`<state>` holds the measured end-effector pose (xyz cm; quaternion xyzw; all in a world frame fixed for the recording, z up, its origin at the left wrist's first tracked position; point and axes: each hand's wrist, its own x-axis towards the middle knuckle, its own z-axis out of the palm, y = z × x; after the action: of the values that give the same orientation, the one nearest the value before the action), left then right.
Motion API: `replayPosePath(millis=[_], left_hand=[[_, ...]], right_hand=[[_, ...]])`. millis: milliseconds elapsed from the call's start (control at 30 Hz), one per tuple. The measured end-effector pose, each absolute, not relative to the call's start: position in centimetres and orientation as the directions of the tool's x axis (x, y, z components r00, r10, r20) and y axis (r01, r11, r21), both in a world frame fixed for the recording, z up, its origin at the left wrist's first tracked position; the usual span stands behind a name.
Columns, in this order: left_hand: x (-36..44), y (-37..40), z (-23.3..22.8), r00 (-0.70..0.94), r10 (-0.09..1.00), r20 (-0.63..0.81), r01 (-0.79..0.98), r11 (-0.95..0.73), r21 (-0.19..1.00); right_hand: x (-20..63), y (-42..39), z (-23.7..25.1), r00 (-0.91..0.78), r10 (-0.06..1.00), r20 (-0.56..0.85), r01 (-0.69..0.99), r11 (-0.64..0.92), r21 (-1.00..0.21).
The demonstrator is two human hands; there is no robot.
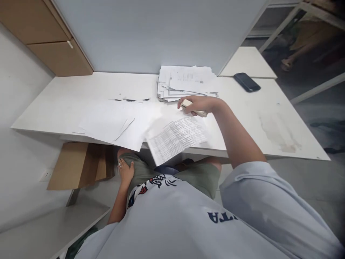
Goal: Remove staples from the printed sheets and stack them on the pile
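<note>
My right hand [198, 104] is wrapped around a small cream stapler [192, 108] over the middle of the desk. Just below it, a printed sheet with a table of rows [176, 138] is blurred and tilted, its lower corner hanging past the desk's front edge. Whether the sheet touches the stapler, I cannot tell. Right behind the hand lies a thick, uneven stack of papers [188, 81]. My left hand [125, 169] rests on my thigh, fingers apart and holding nothing.
Loose white sheets [113, 129] lie left of the printed one, overhanging the front edge of the white desk [54, 104]. A dark phone [247, 82] sits at the right. A panel [161, 36] rises behind, and cardboard boxes [70, 165] stand below left. Another person's foot [287, 64] shows far right.
</note>
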<state>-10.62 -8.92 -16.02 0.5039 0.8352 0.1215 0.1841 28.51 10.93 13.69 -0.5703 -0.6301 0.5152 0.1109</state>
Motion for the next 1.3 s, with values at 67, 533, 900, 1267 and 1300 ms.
replayPosePath(millis=[67,533,900,1267,1300], left_hand=[[-11.0,-8.3,-15.8,-0.420,0.888,-0.186,0.798,0.459,0.392],[1.0,-9.6,-7.7,0.206,0.977,-0.050,0.452,-0.050,0.890],[11.2,-4.4,-1.1,0.288,0.756,-0.587,-0.331,0.654,0.680],[11.4,-6.2,-1.2,0.101,0.853,-0.512,-0.173,0.522,0.835],[11.4,-6.2,-1.3,0.093,0.864,-0.495,-0.163,0.504,0.848]], right_hand=[[31.5,11.5,12.3,-0.291,0.798,-0.527,0.759,-0.142,-0.635],[37.2,12.7,6.3,-0.273,0.898,-0.344,0.946,0.185,-0.265],[36.6,7.9,7.1,-0.188,0.981,0.036,0.852,0.181,-0.492],[27.3,-13.5,0.0,-0.050,0.800,-0.598,-0.395,-0.566,-0.724],[26.8,-14.2,-0.7,-0.062,0.783,-0.618,-0.428,-0.580,-0.692]])
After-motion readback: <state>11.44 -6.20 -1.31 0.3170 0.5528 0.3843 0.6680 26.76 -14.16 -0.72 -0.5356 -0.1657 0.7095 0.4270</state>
